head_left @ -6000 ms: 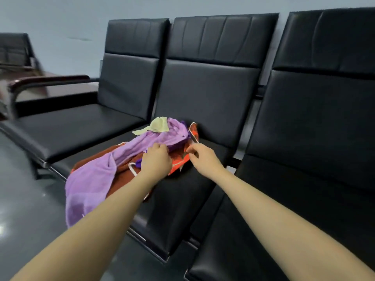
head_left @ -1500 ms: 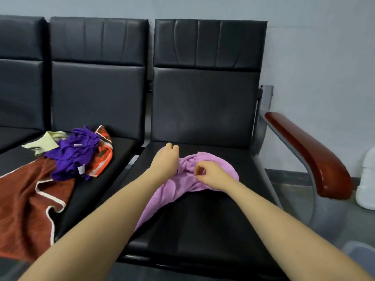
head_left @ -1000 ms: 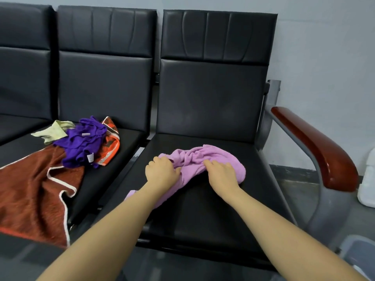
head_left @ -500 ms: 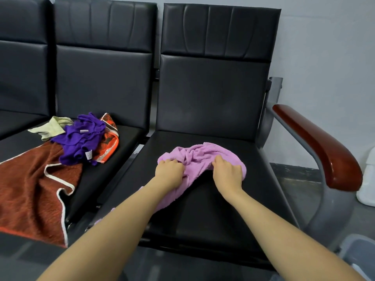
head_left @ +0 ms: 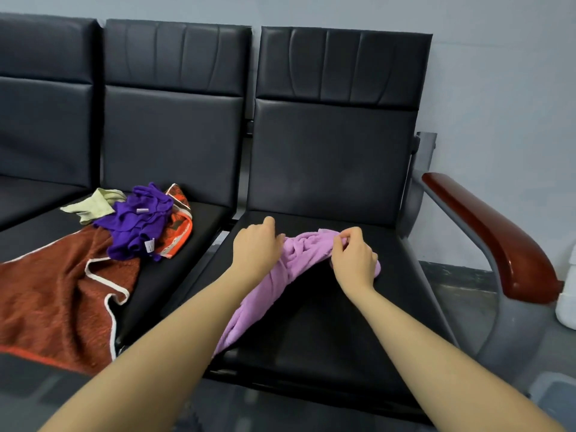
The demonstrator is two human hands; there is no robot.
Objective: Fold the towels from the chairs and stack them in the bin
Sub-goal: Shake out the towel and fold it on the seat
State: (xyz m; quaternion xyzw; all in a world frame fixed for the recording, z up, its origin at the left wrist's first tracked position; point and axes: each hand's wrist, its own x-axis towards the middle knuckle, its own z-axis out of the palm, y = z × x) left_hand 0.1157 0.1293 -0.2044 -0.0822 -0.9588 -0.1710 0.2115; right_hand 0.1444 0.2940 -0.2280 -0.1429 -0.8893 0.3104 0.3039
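A crumpled lilac towel (head_left: 274, 282) lies on the rightmost black seat (head_left: 327, 332), its tail trailing toward the seat's front edge. My left hand (head_left: 254, 247) grips the bunched cloth at its left side. My right hand (head_left: 353, 258) pinches the towel's upper right edge and lifts it a little off the seat. On the middle seat (head_left: 199, 232) lies a heap: a dark purple towel (head_left: 138, 226), a pale yellow-green cloth (head_left: 93, 205), an orange patterned one (head_left: 179, 226) and a large rust-brown towel (head_left: 59, 294) spilling over the front.
A reddish-brown wooden armrest (head_left: 492, 235) on a grey metal frame bounds the right seat. A pale bin's corner (head_left: 551, 397) shows on the floor at lower right. A white container (head_left: 568, 291) stands by the wall.
Over the last seconds the lilac towel went from the middle seat's heap to the right seat. In the last half second both hands rose a little, lifting the towel's top edge.
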